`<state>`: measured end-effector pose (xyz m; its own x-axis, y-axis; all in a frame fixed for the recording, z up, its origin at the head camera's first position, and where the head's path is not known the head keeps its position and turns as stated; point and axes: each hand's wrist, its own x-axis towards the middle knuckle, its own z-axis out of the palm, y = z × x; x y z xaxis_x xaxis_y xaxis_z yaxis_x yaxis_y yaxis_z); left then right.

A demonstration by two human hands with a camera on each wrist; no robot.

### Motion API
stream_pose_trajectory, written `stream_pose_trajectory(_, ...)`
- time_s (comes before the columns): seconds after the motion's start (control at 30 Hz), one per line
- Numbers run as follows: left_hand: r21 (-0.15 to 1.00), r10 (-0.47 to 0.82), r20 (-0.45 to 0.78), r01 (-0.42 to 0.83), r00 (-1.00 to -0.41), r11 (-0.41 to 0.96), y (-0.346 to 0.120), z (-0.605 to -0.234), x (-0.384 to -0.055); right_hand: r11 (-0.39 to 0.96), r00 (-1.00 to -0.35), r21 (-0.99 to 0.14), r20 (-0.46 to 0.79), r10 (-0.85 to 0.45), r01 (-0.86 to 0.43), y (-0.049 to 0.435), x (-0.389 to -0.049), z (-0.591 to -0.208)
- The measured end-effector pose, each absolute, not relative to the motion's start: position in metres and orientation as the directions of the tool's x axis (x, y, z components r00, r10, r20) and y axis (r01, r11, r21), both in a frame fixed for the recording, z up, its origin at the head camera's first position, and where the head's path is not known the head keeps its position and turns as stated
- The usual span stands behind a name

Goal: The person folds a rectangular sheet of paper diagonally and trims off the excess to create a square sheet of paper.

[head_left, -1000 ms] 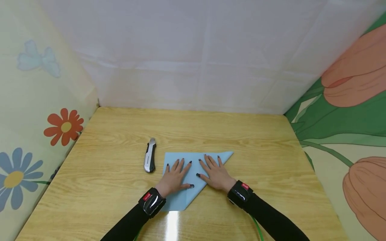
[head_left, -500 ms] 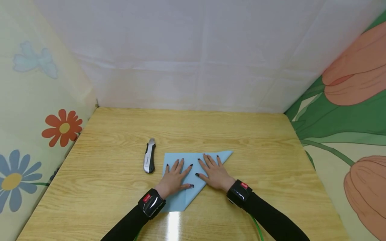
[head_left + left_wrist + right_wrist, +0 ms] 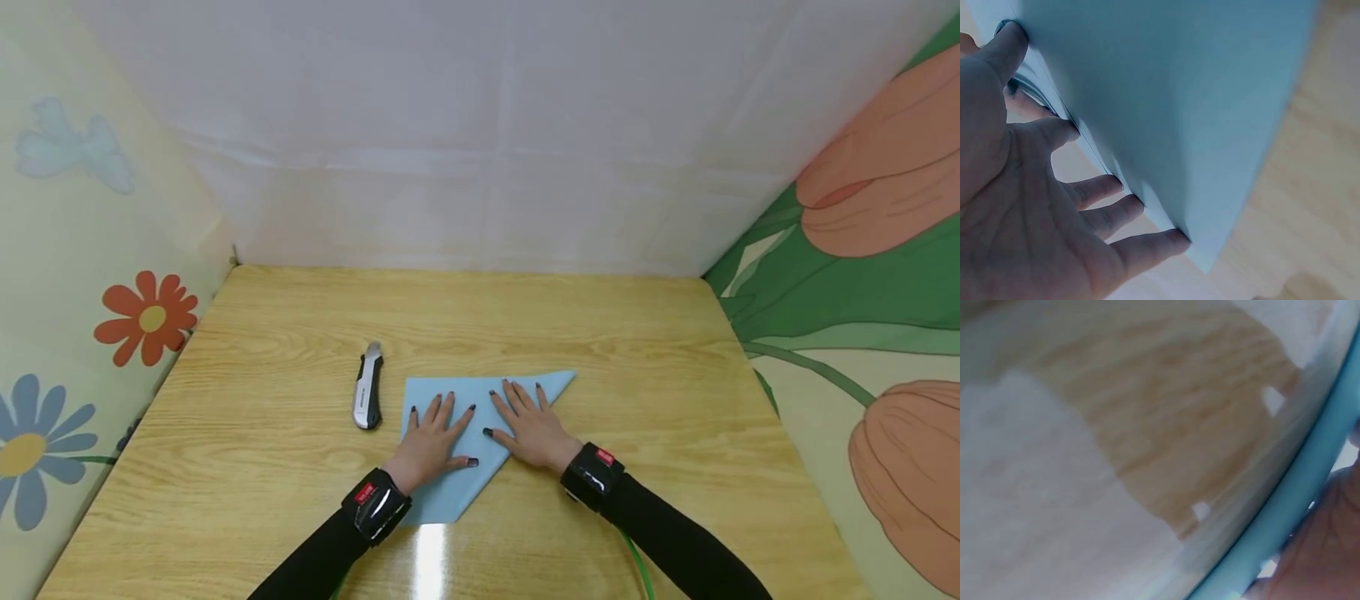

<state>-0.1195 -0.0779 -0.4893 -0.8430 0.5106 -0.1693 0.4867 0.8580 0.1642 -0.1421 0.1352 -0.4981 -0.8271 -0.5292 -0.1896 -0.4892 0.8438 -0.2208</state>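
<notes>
A folded sheet of light blue paper (image 3: pixel 442 504) lies on the table, with a slanted edge at the lower right and a pointed corner at the upper right. My left hand (image 3: pixel 427 448) rests on its left part, fingers spread and straight; in the left wrist view the fingertips of the left hand (image 3: pixel 1041 206) touch the paper (image 3: pixel 1210 112). On the paper's right part lies my right hand (image 3: pixel 536 433), its fingers also spread, with the palm across the slanted edge. The right wrist view shows only part of the right hand (image 3: pixel 1329 544) beside the blue paper edge (image 3: pixel 1272 519).
A utility knife (image 3: pixel 367 387) with a grey and black handle lies left of the paper. The wooden table (image 3: pixel 637 350) meets a white cloth (image 3: pixel 450 150) at the back. Printed flower panels stand on both sides. A green cable (image 3: pixel 637 562) runs by the right sleeve.
Both hands stay in place on the paper. The whole head view has shifted slightly left; nothing on the table has visibly moved.
</notes>
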Motion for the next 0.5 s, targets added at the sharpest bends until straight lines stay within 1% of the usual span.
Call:
stream_pose_trajectory(0.2,0.199,0.516,-0.151,0.486,-0.843,0.851,-0.079,-0.489,-0.121,0.851,-0.843,-0.265,-0.183,-0.506,-0.453,0.158,-0.138,-0.497)
stream_pose_trajectory(0.5,0.235,0.515,-0.155,0.475,-0.843,0.848,-0.079,-0.487,-0.12,0.817,-0.822,-0.29,-0.141,-0.551,-0.498,0.181,-0.135,-0.501)
